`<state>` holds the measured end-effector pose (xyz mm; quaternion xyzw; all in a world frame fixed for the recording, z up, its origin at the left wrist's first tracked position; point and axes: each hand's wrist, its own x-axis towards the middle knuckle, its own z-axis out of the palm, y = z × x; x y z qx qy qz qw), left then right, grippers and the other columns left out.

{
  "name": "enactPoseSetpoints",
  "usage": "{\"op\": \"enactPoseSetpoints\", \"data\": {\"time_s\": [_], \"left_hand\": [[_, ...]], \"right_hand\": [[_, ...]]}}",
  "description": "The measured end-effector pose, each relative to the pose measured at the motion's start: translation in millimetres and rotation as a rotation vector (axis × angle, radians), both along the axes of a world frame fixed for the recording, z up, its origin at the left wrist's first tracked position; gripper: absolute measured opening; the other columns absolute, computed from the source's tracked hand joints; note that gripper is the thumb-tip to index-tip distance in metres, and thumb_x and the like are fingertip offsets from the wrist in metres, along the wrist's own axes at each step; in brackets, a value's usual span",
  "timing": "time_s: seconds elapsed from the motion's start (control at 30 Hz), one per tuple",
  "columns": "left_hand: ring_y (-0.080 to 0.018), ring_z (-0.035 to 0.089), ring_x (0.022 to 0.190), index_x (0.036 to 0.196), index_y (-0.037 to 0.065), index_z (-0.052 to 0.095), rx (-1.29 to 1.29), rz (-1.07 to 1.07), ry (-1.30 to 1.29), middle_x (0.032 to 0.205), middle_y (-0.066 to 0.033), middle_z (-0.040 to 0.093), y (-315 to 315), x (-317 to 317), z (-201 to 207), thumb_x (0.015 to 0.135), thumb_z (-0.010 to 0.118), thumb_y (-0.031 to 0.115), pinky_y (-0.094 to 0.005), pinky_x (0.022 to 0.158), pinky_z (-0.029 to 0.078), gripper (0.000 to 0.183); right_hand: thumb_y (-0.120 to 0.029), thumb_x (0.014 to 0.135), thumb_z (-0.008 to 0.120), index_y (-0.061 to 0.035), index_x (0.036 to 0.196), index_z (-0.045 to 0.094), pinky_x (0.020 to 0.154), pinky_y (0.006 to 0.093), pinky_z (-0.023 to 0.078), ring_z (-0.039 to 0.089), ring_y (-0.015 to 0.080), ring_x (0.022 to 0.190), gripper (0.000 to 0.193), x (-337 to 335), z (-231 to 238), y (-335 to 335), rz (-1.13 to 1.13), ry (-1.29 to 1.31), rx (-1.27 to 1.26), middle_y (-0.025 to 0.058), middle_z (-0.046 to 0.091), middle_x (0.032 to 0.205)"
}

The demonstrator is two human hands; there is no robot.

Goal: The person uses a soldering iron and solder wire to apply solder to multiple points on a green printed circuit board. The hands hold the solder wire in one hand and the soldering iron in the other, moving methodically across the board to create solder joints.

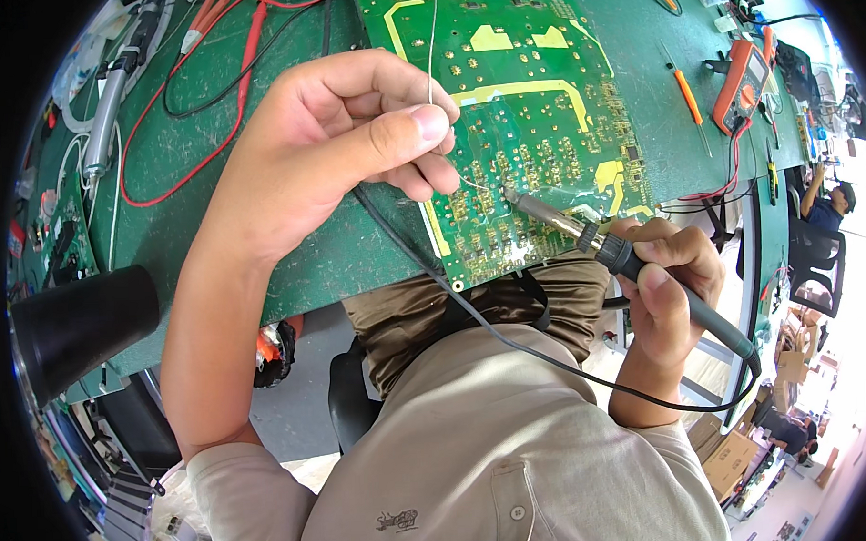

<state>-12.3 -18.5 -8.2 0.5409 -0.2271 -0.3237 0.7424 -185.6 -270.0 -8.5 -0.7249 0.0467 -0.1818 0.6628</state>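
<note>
A large green circuit board [488,63] lies on the bench in front of me, its near edge reaching past the bench's edge. My left hand [352,140] pinches a thin strand of solder wire [433,46] between thumb and fingers, over the board's left part. The wire's lower end runs down to the board near the iron's tip. In my right hand [672,281] is a soldering iron [599,246] with a dark handle, its metal tip at the board's solder joints. A black cord [512,339] loops from the handle across my front and under my left wrist.
Red and black test leads [252,53] lie at the upper left beside a silver tool [108,120]. A black cup-like container [87,330] stands at the left edge. To the right are an orange screwdriver [684,92] and a red multimeter [741,86]. Other people sit farther off.
</note>
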Motion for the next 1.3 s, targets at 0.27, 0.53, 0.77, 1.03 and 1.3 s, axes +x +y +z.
{"op": "enactPoseSetpoints", "data": {"time_s": [0.27, 0.53, 0.77, 1.03, 1.3], "left_hand": [[-0.0196, 0.071, 0.074, 0.092, 0.001, 0.064, 0.021, 0.007, -0.03, 0.088, -0.0107, 0.067, -1.4, -6.5, 0.9, 0.09, 0.067, 0.013, -0.0274, 0.061, 0.059, 0.012], [-0.0188, 0.071, 0.077, 0.098, -0.003, 0.067, -0.016, -0.003, -0.003, 0.086, -0.0087, 0.068, -2.8, -6.1, 0.5, 0.09, 0.068, 0.01, -0.0272, 0.066, 0.059, 0.015], [-0.0188, 0.071, 0.077, 0.099, -0.003, 0.067, -0.001, 0.003, -0.024, 0.086, -0.009, 0.068, -2.9, -6.2, 0.6, 0.091, 0.068, 0.01, -0.0271, 0.067, 0.059, 0.015], [-0.0194, 0.071, 0.077, 0.099, -0.003, 0.067, -0.012, -0.005, -0.007, 0.086, -0.0092, 0.068, -3.6, -5.6, -0.3, 0.091, 0.067, 0.009, -0.0273, 0.067, 0.059, 0.015], [-0.0195, 0.07, 0.073, 0.092, 0.0, 0.063, -0.004, -0.003, -0.063, 0.087, -0.0114, 0.066, 1.1, -4.6, 3.8, 0.091, 0.064, 0.011, -0.0272, 0.058, 0.058, 0.011]], "right_hand": [[-0.017, 0.084, 0.063, 0.0013, 0.086, 0.052, 0.068, 0.0328, 0.04, 0.045, 0.0133, 0.06, 0.021, 0.7, -3.2, 0.9, 0.02, -0.023, -0.026, 0.01, 0.052, 0.072], [-0.017, 0.079, 0.067, 0.0039, 0.085, 0.057, 0.077, 0.0339, 0.043, 0.054, 0.0182, 0.075, 0.024, -2.0, -2.8, -0.4, -0.009, 0.007, 0.004, 0.016, 0.06, 0.082], [-0.019, 0.084, 0.064, 0.0008, 0.086, 0.052, 0.069, 0.0328, 0.04, 0.044, 0.0131, 0.06, 0.023, 0.9, -4.3, 1.3, 0.018, -0.042, -0.044, 0.0099, 0.052, 0.071], [-0.018, 0.085, 0.062, 0.0004, 0.086, 0.05, 0.063, 0.0318, 0.039, 0.042, 0.0117, 0.056, 0.022, 2.7, -2.4, 4.1, 0.025, -0.057, -0.041, 0.0086, 0.051, 0.069], [-0.013, 0.076, 0.067, 0.0061, 0.083, 0.058, 0.081, 0.0363, 0.046, 0.058, 0.0232, 0.082, 0.022, -3.7, -0.5, 1.0, -0.024, 0.001, 0.074, 0.0173, 0.063, 0.084]]}}
